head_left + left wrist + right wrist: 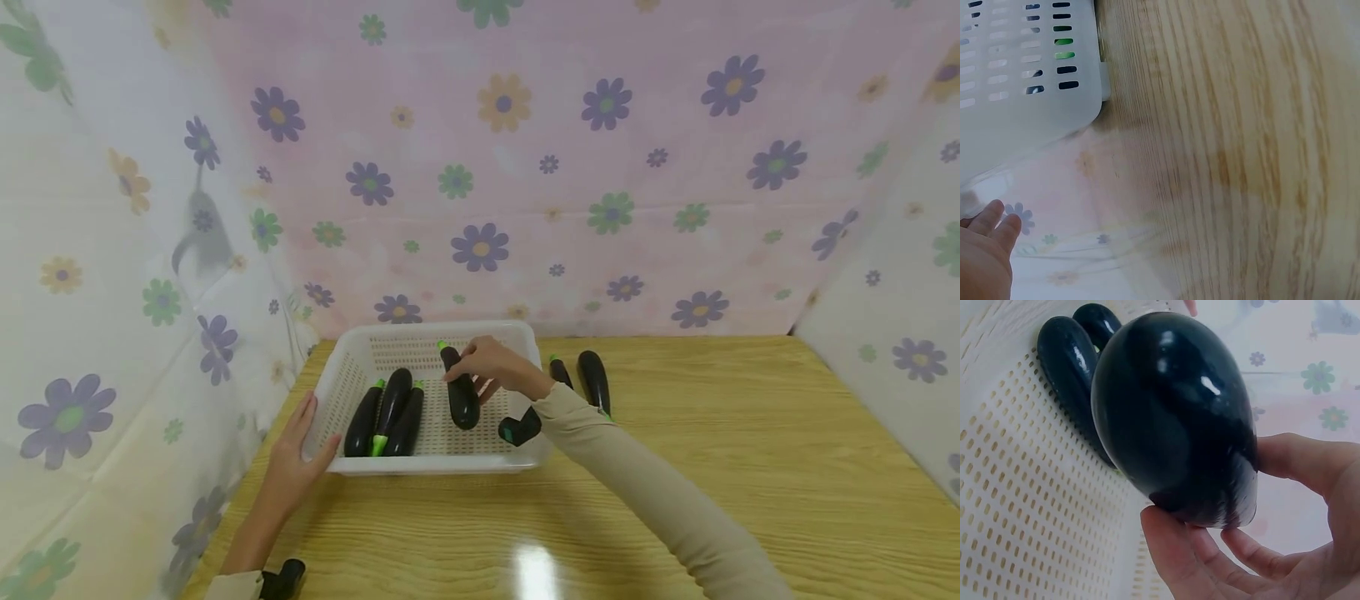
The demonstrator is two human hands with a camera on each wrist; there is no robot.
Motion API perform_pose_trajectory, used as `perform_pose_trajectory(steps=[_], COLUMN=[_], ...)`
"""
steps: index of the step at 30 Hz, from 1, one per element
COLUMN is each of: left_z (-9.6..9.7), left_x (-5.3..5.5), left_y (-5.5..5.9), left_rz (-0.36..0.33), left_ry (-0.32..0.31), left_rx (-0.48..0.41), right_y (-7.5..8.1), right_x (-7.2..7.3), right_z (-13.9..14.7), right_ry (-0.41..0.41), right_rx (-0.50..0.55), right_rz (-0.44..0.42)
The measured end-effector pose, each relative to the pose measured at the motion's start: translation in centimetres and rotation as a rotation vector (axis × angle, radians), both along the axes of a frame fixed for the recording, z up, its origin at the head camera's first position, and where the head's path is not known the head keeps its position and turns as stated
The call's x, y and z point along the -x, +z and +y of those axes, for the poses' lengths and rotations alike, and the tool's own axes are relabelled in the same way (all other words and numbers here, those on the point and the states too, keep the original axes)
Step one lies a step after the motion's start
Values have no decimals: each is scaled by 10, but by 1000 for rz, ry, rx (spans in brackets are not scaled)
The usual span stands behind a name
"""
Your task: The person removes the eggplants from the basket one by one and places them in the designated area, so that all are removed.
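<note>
My right hand [491, 367] pinches a dark eggplant [462, 400] between thumb and fingers above the right half of a white plastic basket [442, 465]. In the right wrist view its glossy rounded end [1172, 419] faces the camera. Three more eggplants [393, 404] with green stems lie together in the basket's left part; two of them [1072, 381] show behind the held one. At the basket's front left corner my left hand [296, 458] holds the rim, thumb over the edge and fingers outside. Only some left fingers [1007, 231] appear in the left wrist view.
Two eggplants [595, 379] lie on the wooden table [720, 450] just right of the basket, one partly hidden by my right arm. Flower-patterned cloth [480, 167] stands behind the table and along both sides. A black camera [520, 429] sits at my right wrist.
</note>
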State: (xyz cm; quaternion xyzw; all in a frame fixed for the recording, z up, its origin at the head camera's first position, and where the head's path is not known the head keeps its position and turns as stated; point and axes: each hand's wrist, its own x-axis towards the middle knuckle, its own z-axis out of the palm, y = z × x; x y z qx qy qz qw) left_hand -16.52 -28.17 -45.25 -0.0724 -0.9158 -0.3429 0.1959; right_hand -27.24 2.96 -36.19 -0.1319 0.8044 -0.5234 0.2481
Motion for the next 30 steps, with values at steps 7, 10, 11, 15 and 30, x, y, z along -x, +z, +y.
perform_pose_trajectory(steps=[7,10,11,15,30], left_z=[-2,-2,-1,0,-2], left_x=[1,3,3,3,1], left_y=[-2,-3,-3,-5,0], left_rz=[4,-6,-13,-19,-9], left_ry=[-18,-28,-30,-32,-46], left_rx=[-14,-26,-29,-23,-27], right_y=[5,7,7,10,18], right_x=[0,0,0,-2,2], right_z=[8,13,15,23,50], right_ry=[-3,-16,-15,-11,-60], right_rx=[5,12,15,30,-1], right_rz=[8,-4,-2,-12,-44])
